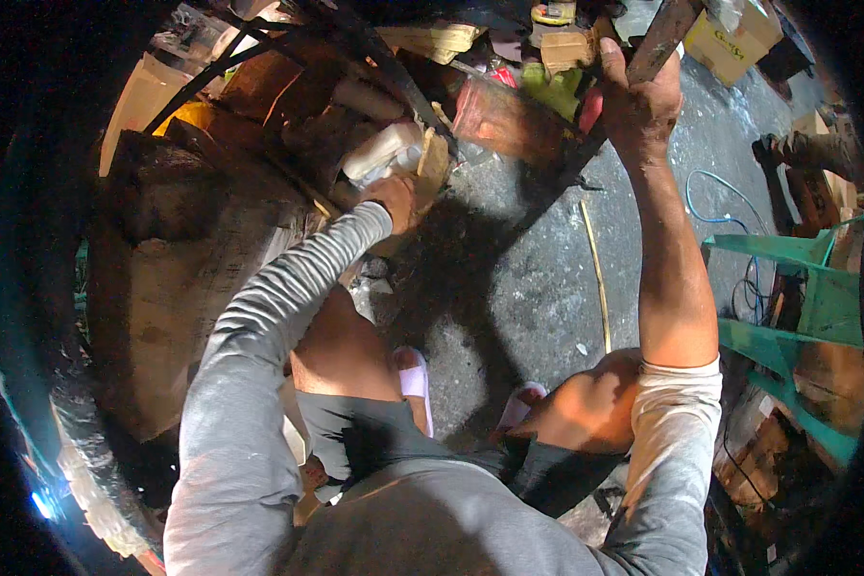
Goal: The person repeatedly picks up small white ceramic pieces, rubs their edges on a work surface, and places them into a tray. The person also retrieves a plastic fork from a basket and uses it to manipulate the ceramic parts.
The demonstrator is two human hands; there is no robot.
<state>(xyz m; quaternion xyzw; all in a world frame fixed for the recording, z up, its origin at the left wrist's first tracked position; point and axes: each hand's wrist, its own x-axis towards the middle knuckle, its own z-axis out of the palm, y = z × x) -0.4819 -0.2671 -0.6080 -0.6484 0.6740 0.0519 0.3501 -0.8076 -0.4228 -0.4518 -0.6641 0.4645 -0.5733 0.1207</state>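
1. The wood (434, 165), a short tan piece, was at my left hand (394, 200), standing out just to the right of my knuckles, its long axis running roughly away from me with a slight lean to the right.
2. My left fingers were curled on its near part, clamped as far as I could judge, their far side being hidden.
3. My right hand (646, 101) was farther out and well to the right, its fingers wrapped tight round a dark bar (666, 38).
4. The relation that counted: the wood lay left of my right fingers and closer to my body, with a wide gap between. The left hand was the nearer one, touching it. The bar's long axis slanted from upper right down toward lower left; whether the dark strip below my fist was more bar or its shadow, I couldn't tell.
5. Just left of the wood lay a white bundle (379, 152); to its right, a reddish bundle (504, 117).
6. Beneath was the grey floor (538, 298), with a thin stick (597, 274) between my right forearm and my slippers (415, 384).
7. Farther right were a blue cable (718, 219), a green stool (840, 302) and, higher up, a box (734, 43).
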